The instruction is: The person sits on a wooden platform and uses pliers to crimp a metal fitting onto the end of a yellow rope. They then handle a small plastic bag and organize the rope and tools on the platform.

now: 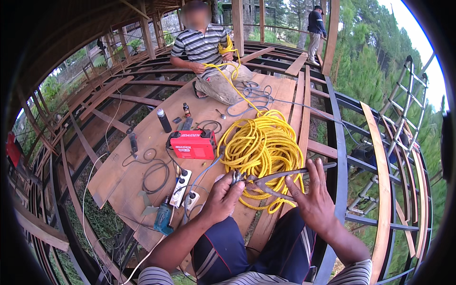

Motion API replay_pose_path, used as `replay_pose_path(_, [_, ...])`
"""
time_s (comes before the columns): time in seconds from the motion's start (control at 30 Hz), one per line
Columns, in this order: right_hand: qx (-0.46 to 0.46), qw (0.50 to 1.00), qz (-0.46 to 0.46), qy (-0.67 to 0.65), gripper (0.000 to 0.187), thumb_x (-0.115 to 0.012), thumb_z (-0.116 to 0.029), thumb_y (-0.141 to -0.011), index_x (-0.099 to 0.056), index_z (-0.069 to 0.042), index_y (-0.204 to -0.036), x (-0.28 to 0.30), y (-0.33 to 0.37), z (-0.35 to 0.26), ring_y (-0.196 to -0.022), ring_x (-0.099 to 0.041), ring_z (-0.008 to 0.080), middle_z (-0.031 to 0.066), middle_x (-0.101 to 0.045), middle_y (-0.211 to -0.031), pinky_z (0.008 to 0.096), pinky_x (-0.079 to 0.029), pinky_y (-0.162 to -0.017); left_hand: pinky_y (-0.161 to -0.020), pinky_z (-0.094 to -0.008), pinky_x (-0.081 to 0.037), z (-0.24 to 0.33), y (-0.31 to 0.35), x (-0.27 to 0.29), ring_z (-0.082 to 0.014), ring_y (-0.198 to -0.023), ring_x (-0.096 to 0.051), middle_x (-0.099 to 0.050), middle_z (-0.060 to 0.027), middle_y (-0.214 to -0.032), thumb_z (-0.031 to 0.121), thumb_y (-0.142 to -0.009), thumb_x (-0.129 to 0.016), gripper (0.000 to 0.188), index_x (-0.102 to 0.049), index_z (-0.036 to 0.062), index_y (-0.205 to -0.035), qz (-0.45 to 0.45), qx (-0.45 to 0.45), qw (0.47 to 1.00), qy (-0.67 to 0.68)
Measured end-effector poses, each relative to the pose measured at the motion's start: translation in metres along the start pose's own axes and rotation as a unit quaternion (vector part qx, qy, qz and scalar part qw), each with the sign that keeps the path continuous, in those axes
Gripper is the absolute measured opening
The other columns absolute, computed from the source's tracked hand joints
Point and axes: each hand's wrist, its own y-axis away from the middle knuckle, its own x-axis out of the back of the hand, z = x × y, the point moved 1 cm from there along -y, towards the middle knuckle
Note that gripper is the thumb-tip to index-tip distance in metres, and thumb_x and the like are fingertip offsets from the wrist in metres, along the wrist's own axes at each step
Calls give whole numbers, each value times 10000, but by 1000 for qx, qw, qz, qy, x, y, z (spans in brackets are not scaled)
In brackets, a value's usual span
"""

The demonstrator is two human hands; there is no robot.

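Note:
My left hand [222, 199] pinches a small dark metal piece [236, 177] between thumb and fingers. Against that piece lie the jaws of long-handled pliers [276, 175], their two handles spread apart toward the right. My right hand [311, 197] is at these handles with its fingers stretched and apart. One handle crosses at the fingers and the other reaches toward the palm; how firmly they touch is unclear. Just beyond the pliers, a big heap of yellow rope [261, 142] lies on the plywood boards [114, 178].
A red welding machine [192, 145], white power strip [180, 187], teal power tool [164, 218] and dark flask [164, 120] stand or lie left of the rope. Another person [206, 52] sits opposite, holding rope. Gaps show between metal beams [335, 142]; a ladder [403, 104] rises at right.

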Motion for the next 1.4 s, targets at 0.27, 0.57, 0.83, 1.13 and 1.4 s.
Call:
replay_pose_path(0.27, [14,999,17,-26,567,-666,-94,-851,-602,-289,-1380,17,-10,-26,-1391,-334,553,323,-296,-1508,537,-399,-1107,-647,-210,-409,-15,-1,21,-30,-722,-473,-528,28,-830,102,-1036,-510,100,-562,33,-1087,37,-67,997,-17])
replay_pose_path(0.57, [-40,999,-14,-33,807,-630,61,-766,-447,-240,-1492,-40,-3,-24,-1431,-250,562,341,-254,-1512,561,-369,-1126,-520,-189,-288,-10,1,16,7,-610,-330,-389,85,-732,139,-1057,-490,64,-492,79,-1032,1,-34,993,117])
replay_pose_path(0.83, [-12,1000,22,-19,680,-603,23,-803,-526,-219,-1434,-28,-14,-26,-1400,-299,576,360,-281,-1496,593,-350,-1125,-530,-193,-312,-4,4,22,3,-618,-349,-401,83,-728,140,-1050,-497,74,-509,81,-1007,19,-12,998,61])
replay_pose_path(1.13, [45,993,32,101,600,-586,-141,-890,-489,-269,-1469,-11,-22,-23,-1320,-458,450,274,-439,-1401,588,-421,-1025,-542,-277,-354,-10,-1,27,-49,-603,-385,-444,22,-675,151,-1021,-535,131,-557,25,-1047,60,-17,989,-132])
replay_pose_path(1.4, [111,988,-102,45,508,-617,-244,-933,-514,-185,-1427,0,-31,17,-851,-586,181,77,-540,-946,326,-469,-730,-538,-275,-343,-3,-4,27,-65,-583,-396,-450,20,-655,155,-1000,-513,147,-565,18,-1013,-27,-78,982,-171])
